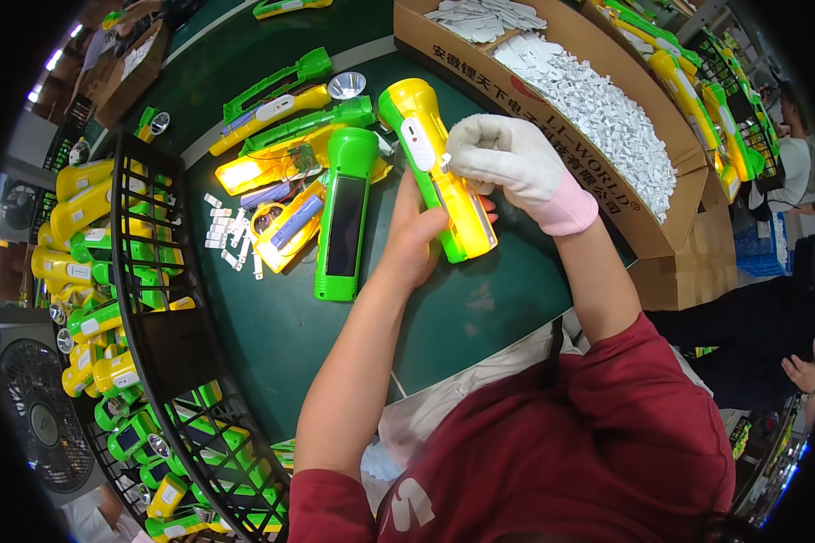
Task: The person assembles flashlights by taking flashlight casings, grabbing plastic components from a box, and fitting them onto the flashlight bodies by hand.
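Torch parts (285,176) left of held torch (435,172) — carton (643,226) right.

Factory assembly bench, green worktable (480,317), wire basket (167,344) of yellow-green torches, cardboard box (552,154) of white parts, co-workers nearby

A dark green tabletop (480,317) is flanked by a black wire rack (167,299), cardboard boxes (670,271) and a floor fan (41,412).
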`<action>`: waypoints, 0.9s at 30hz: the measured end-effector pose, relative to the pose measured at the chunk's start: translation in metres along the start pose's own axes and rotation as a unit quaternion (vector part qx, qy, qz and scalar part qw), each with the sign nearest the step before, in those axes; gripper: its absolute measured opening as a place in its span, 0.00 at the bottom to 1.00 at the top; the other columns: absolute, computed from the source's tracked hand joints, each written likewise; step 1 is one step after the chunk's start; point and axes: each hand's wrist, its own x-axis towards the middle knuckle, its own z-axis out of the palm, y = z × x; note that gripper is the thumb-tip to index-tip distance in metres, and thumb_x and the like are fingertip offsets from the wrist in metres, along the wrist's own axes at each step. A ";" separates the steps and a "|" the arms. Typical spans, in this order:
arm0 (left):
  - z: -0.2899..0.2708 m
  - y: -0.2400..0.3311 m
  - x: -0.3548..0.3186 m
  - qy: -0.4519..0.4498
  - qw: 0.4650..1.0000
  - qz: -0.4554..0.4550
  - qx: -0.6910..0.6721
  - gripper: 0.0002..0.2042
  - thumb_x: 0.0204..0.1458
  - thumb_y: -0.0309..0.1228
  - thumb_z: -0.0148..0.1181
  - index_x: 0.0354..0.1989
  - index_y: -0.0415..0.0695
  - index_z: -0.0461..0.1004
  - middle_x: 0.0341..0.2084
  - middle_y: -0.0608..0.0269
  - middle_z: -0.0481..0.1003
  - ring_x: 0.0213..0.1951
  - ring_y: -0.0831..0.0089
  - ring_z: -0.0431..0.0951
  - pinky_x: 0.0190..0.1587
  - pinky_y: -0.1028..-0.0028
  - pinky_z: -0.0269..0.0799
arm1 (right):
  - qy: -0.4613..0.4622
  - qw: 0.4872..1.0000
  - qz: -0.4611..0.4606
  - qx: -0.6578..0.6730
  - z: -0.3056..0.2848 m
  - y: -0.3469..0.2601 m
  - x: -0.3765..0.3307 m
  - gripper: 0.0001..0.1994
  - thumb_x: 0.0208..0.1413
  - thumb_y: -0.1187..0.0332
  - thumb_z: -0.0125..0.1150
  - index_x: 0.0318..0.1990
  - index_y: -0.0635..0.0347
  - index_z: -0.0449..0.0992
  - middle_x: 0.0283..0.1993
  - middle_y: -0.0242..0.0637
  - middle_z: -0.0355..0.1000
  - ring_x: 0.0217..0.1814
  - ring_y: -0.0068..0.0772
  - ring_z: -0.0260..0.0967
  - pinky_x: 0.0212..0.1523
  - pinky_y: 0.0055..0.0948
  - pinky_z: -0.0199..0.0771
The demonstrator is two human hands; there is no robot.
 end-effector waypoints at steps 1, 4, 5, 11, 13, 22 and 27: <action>0.000 0.000 0.000 0.000 1.000 -0.001 0.000 0.35 0.36 0.26 0.49 0.59 0.41 0.48 0.42 0.47 0.67 0.40 0.56 0.74 0.44 0.57 0.73 | 0.003 1.000 0.002 -0.005 0.000 0.000 0.000 0.08 0.48 0.66 0.60 0.30 0.63 0.74 0.25 0.28 0.69 0.26 0.14 0.65 0.28 0.14 0.65; 0.001 0.002 0.000 0.012 1.000 -0.005 -0.001 0.33 0.34 0.28 0.47 0.56 0.36 0.53 0.41 0.45 0.67 0.42 0.55 0.73 0.47 0.56 0.72 | 0.001 1.000 0.017 0.006 0.001 0.000 -0.002 0.07 0.50 0.67 0.59 0.31 0.61 0.72 0.26 0.26 0.66 0.24 0.12 0.59 0.25 0.13 0.56; 0.001 0.003 0.000 0.017 1.000 -0.011 -0.006 0.32 0.35 0.28 0.48 0.55 0.36 0.53 0.41 0.46 0.67 0.42 0.55 0.73 0.47 0.56 0.71 | 0.003 1.000 0.017 0.005 0.000 0.000 -0.002 0.07 0.50 0.67 0.59 0.31 0.61 0.72 0.26 0.26 0.66 0.24 0.12 0.59 0.25 0.13 0.56; 0.001 -0.001 -0.001 0.004 1.000 -0.004 0.005 0.34 0.35 0.20 0.47 0.58 0.40 0.49 0.43 0.49 0.67 0.44 0.56 0.73 0.48 0.59 0.70 | 0.002 1.000 0.013 0.000 0.001 0.003 0.000 0.07 0.50 0.68 0.58 0.31 0.61 0.71 0.25 0.26 0.66 0.24 0.12 0.59 0.24 0.13 0.56; -0.001 -0.001 -0.001 -0.002 1.000 0.003 -0.004 0.34 0.36 0.21 0.47 0.58 0.40 0.48 0.43 0.48 0.67 0.43 0.55 0.73 0.48 0.58 0.70 | 0.004 1.000 0.015 0.026 0.002 0.003 0.000 0.06 0.50 0.68 0.58 0.31 0.61 0.71 0.25 0.26 0.66 0.24 0.12 0.59 0.24 0.13 0.56; 0.005 0.003 0.001 0.065 0.998 0.006 -0.009 0.31 0.37 0.28 0.47 0.56 0.37 0.53 0.43 0.47 0.67 0.42 0.55 0.73 0.49 0.56 0.70 | 0.032 0.999 -0.002 0.016 0.004 0.002 0.001 0.06 0.49 0.68 0.58 0.29 0.60 0.70 0.24 0.26 0.65 0.23 0.13 0.59 0.25 0.14 0.58; -0.002 -0.006 0.001 0.063 0.997 0.034 -0.019 0.33 0.35 0.27 0.48 0.57 0.37 0.52 0.46 0.47 0.66 0.46 0.55 0.71 0.52 0.57 0.67 | 0.034 0.999 0.003 0.005 0.007 0.000 0.000 0.06 0.49 0.68 0.57 0.29 0.60 0.70 0.24 0.26 0.65 0.23 0.13 0.59 0.25 0.14 0.58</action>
